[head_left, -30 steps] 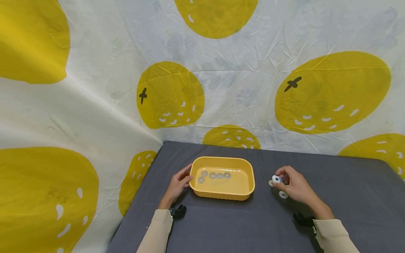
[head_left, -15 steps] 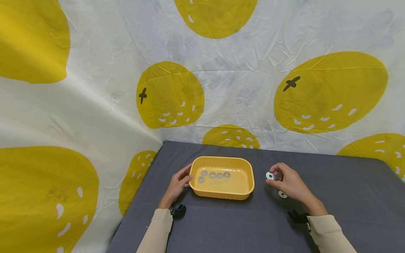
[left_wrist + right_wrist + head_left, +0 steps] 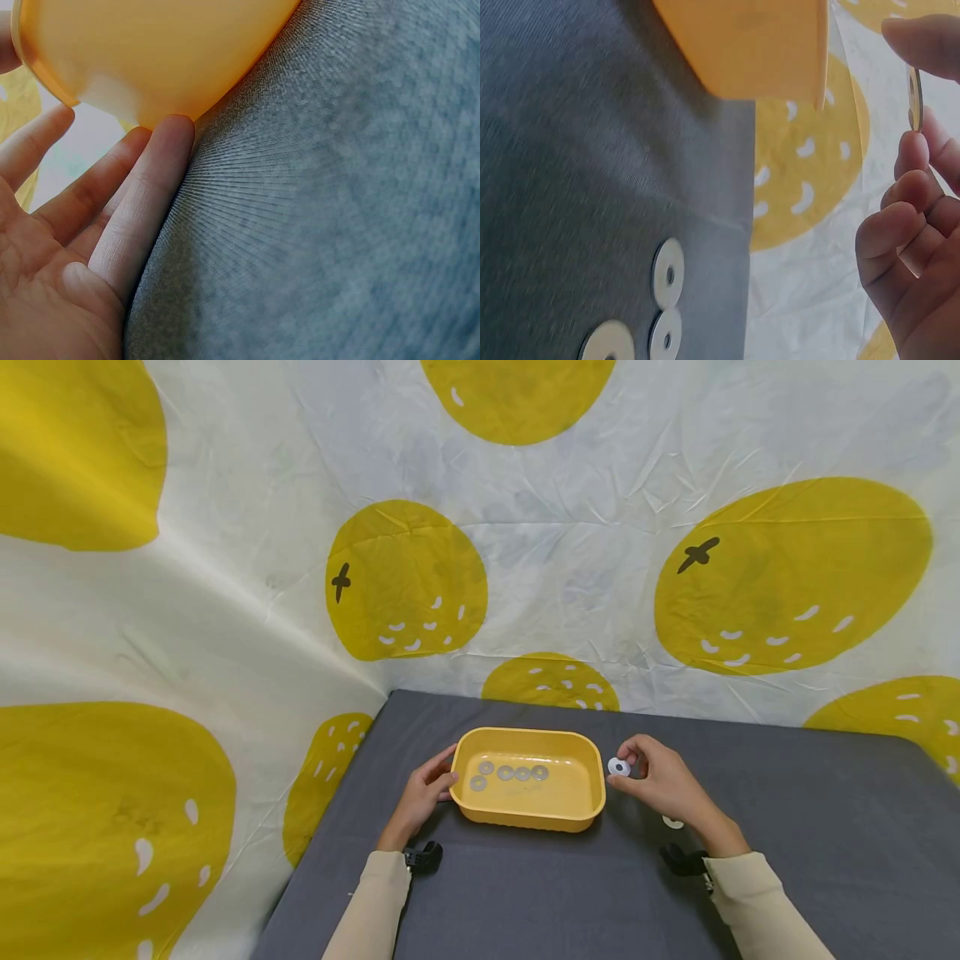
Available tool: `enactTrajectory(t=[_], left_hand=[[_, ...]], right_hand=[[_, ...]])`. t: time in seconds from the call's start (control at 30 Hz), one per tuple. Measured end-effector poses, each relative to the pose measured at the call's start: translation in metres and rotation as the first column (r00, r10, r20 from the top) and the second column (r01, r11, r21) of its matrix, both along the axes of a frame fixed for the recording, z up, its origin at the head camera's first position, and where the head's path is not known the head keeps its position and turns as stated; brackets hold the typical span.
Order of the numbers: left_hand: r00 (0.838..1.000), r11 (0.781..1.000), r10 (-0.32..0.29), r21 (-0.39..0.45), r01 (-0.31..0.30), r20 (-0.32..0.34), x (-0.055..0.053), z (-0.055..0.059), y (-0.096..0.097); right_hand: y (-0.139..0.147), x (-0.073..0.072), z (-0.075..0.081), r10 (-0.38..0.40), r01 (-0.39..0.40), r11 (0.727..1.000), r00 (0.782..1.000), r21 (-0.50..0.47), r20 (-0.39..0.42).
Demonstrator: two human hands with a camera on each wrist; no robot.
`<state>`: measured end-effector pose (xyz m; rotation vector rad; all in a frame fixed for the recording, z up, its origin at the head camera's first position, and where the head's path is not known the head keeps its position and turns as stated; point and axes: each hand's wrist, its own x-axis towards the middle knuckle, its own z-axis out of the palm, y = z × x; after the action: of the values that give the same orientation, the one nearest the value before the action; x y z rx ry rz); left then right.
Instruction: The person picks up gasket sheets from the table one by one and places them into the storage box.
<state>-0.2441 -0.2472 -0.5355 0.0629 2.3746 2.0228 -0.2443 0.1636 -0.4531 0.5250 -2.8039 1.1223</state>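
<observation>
My left hand (image 3: 420, 795) grips the left end of a yellow plastic tray (image 3: 525, 817), with the thumb at the rim and the fingertips against the outer wall, as the left wrist view shows. Several flat metal washers (image 3: 506, 772) lie inside the tray toward its left half. Just off the tray's right end, my right hand (image 3: 663, 781) pinches one washer (image 3: 618, 767) between thumb and index finger. In the right wrist view this held washer (image 3: 915, 100) is seen edge-on, above table height.
Loose washers (image 3: 668, 274) lie on the dark grey cloth (image 3: 540, 893), to the right of the tray; the right hand mostly hides them in the head view. A white cloth wall (image 3: 570, 560) printed with yellow fruit stands behind the table and on its left.
My right hand has moved left with the pinched washer, from above the loose washers to beside the tray's right end. The left hand and the tray have stayed put.
</observation>
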Motion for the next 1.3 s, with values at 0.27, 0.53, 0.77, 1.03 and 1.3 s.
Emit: enactTrajectory(t=[0.27,0.53,0.77,1.03,1.3], left_hand=[[1.000,1.000,0.014,-0.005,-0.014,0.009,0.000,0.002,0.001],[1.000,1.000,0.008,0.004,-0.008,0.001,0.000,0.003,0.001],[1.000,1.000,-0.002,-0.021,0.002,-0.004,-0.001,0.001,-0.001],[1.000,1.000,0.000,-0.026,0.000,-0.006,-0.001,0.000,0.000],[1.000,1.000,-0.007,-0.015,0.007,-0.005,0.000,0.002,0.001]], right_hand=[[-0.021,-0.006,0.004,0.033,-0.033,0.999,0.999,-0.011,-0.016],[-0.046,-0.009,0.008,0.113,-0.114,0.993,0.992,-0.025,-0.048],[-0.072,-0.013,0.006,0.159,-0.161,0.986,0.986,-0.037,-0.054],[-0.100,-0.018,0.001,0.202,-0.202,0.979,0.979,-0.031,-0.018],[-0.122,-0.022,-0.005,0.240,-0.239,0.970,0.971,-0.042,0.017]])
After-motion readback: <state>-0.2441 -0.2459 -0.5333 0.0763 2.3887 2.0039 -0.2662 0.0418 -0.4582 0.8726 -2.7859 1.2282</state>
